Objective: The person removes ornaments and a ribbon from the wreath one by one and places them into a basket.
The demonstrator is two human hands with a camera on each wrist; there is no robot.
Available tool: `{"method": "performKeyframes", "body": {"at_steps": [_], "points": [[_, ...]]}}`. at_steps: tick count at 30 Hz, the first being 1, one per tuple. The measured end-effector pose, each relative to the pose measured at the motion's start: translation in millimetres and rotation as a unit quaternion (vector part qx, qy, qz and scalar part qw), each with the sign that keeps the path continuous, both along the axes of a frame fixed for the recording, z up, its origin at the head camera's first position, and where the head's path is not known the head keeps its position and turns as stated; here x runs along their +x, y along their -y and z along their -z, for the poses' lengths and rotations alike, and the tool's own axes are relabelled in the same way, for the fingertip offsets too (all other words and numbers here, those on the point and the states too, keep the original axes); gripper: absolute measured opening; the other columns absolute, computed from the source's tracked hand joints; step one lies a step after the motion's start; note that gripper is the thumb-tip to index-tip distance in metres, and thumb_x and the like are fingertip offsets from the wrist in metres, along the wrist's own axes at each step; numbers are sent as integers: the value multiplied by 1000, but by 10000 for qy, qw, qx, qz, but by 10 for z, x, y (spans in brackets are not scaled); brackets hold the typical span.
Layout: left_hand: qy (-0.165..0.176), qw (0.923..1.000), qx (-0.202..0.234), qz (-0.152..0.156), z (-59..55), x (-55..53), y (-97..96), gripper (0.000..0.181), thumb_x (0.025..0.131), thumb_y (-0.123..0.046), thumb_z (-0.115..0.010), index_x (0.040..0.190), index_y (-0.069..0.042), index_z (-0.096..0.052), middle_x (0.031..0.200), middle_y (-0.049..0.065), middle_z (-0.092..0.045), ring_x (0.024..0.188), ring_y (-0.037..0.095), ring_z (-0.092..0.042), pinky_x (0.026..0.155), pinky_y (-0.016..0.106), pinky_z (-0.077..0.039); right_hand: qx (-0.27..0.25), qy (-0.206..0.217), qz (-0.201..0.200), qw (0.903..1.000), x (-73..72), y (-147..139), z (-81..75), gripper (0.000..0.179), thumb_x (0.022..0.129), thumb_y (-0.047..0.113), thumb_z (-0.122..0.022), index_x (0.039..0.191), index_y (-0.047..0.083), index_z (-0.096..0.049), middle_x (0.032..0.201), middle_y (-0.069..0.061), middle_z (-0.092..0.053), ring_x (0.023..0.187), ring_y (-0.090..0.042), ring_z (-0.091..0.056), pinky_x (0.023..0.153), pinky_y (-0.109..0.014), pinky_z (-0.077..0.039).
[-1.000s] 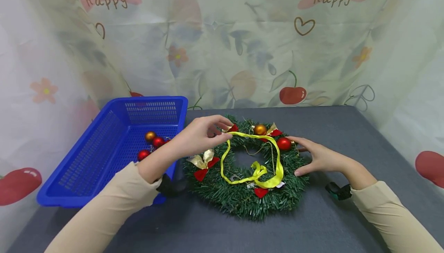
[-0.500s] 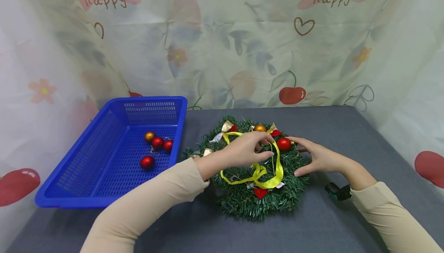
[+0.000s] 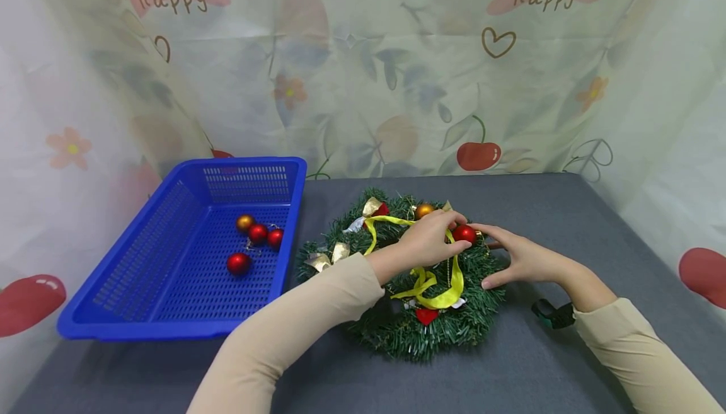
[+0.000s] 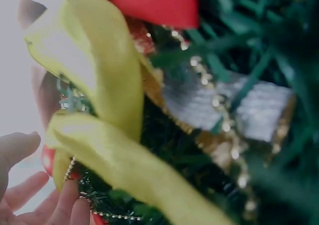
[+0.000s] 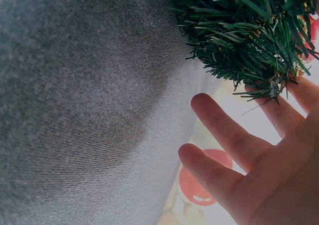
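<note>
A green tinsel wreath [image 3: 442,338] lies on the dark table, decorated with red and gold bows and baubles. A yellow ribbon [image 3: 455,285] loops over its top. Above the wreath's right side, my left hand [image 3: 428,239] reaches beside a red bauble [image 3: 464,235]; its thumb and fingers stand apart in the left wrist view, and contact with the bauble is unclear. My right hand [image 3: 527,258] rests at the wreath's right edge, thumb and fingers spread. In the right wrist view, some of its straight fingers [image 5: 234,135] extend past the green sprigs.
A blue plastic basket [image 3: 130,256] stands to the left, with several red and gold baubles [image 3: 239,264] in it. A golden bauble [image 3: 424,210] and a gold bow [image 3: 340,252] sit on the wreath. A patterned curtain [image 3: 363,86] hangs behind the table.
My left hand has moved right, from the ribbon at the wreath's upper left across its middle to the red bauble. The right hand, ribbon and wreath look unmoved.
</note>
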State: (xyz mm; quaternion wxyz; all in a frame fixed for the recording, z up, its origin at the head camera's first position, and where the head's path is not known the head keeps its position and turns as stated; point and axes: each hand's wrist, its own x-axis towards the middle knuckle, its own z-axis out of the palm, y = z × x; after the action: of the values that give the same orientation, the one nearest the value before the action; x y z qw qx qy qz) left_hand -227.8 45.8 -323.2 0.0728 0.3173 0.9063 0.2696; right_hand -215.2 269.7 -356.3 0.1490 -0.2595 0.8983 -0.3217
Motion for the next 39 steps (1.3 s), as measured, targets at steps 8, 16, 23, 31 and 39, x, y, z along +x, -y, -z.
{"method": "performKeyframes", "body": {"at_steps": [8, 16, 23, 31, 39], "points": [[-68, 9993, -248, -269, 66, -44, -83, 41, 91, -33, -60, 128, -16, -54, 119, 1, -64, 96, 12, -64, 71, 18, -50, -83, -8, -60, 9999, -5, 9, -3, 95, 77, 31, -76, 148, 5, -19, 151, -27, -18, 126, -53, -37, 98, -64, -36], [-40, 9985, -291, -456, 84, -50, -119, 38, 89, -34, -62, 123, -18, -54, 111, 0, -66, 80, 9, -63, 57, 15, -44, -186, -14, -141, 9997, -12, 14, 1, 95, 77, 29, -76, 148, 4, -19, 151, -26, -18, 129, -51, -34, 99, -63, -34], [-44, 9994, -135, -314, 28, -63, -65, 36, 89, -32, -63, 121, -17, -55, 114, 0, -66, 86, 10, -64, 63, 16, -47, -86, -34, -93, 9999, -14, 10, -3, 96, 76, 30, -76, 148, 2, -18, 150, -28, -19, 126, -53, -37, 99, -64, -35], [-60, 9998, 98, -146, -97, -16, 69, 36, 89, -31, -63, 121, -17, -55, 114, 1, -67, 95, 12, -64, 68, 16, -48, 44, -41, -38, 10000, -7, -7, -17, 98, 76, 28, -77, 147, -1, -17, 149, -30, -20, 124, -53, -40, 95, -64, -38], [100, 9994, 316, 13, -153, 12, 223, 34, 89, -27, -64, 119, -15, -55, 118, 5, -65, 84, 12, -66, 68, 17, -50, -13, 44, -22, 10000, -17, -15, 11, 97, 76, 31, -76, 148, 4, -17, 150, -28, -17, 125, -53, -39, 94, -62, -40]]}}
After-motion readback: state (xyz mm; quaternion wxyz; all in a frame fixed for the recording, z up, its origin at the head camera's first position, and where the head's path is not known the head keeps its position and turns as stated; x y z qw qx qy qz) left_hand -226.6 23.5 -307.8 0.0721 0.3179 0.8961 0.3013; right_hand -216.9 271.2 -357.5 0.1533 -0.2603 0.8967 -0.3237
